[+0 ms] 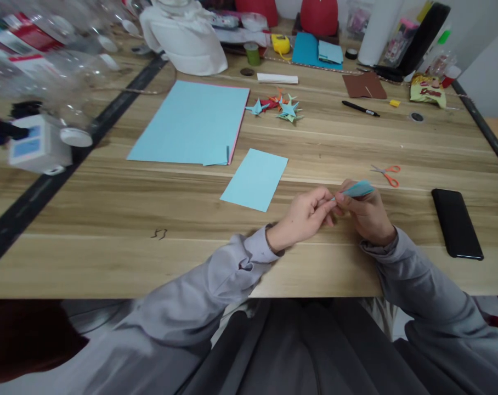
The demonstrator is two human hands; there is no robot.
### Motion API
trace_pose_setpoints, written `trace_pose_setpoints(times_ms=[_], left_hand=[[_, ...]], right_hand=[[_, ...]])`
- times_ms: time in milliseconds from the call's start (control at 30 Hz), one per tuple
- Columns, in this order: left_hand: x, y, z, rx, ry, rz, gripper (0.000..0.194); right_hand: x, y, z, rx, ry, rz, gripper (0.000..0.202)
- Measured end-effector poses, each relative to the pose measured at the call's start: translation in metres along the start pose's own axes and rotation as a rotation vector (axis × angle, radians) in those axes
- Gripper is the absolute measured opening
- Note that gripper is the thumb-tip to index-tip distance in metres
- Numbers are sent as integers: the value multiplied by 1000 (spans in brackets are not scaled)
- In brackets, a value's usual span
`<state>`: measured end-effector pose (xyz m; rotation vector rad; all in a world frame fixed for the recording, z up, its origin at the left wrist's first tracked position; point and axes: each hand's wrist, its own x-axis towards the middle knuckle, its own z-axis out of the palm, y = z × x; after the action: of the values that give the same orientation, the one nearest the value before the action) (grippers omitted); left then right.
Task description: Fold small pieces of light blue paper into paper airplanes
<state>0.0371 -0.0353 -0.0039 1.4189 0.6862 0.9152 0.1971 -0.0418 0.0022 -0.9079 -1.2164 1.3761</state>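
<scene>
Left fingers (323, 209) pinch at one tip, right fingers (353, 204) close around the folded blue paper (359, 189), held between both hands over the desk (183, 258); a pale-blue sheet (255, 180) lies left of them, scissors (392, 176) just beyond the right.

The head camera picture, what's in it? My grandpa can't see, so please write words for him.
A person's left hand and right hand hold a small piece of folded blue paper over a wood-grain table. A blue paper rectangle, orange-handled scissors and a black smartphone lie nearby, with colourful origami figures farther back.
</scene>
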Motion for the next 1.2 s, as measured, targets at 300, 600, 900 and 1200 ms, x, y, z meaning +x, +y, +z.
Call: trace_pose_setpoints(times_ms=[300, 600, 900, 1200], left_hand=[[1, 1, -3, 75, -3, 12, 35], [-1, -3, 0, 47, -44, 10, 36], [-1, -2, 1, 50, -42, 4, 34], [-1, 2, -1, 60, -43, -20, 31]], right_hand=[[3, 2, 0, -36, 54, -26, 29], [1, 2, 1, 30, 108, -32, 44], [1, -2, 2, 82, 179, 18, 38], [6, -2, -1, 110, 247, -51, 37]])
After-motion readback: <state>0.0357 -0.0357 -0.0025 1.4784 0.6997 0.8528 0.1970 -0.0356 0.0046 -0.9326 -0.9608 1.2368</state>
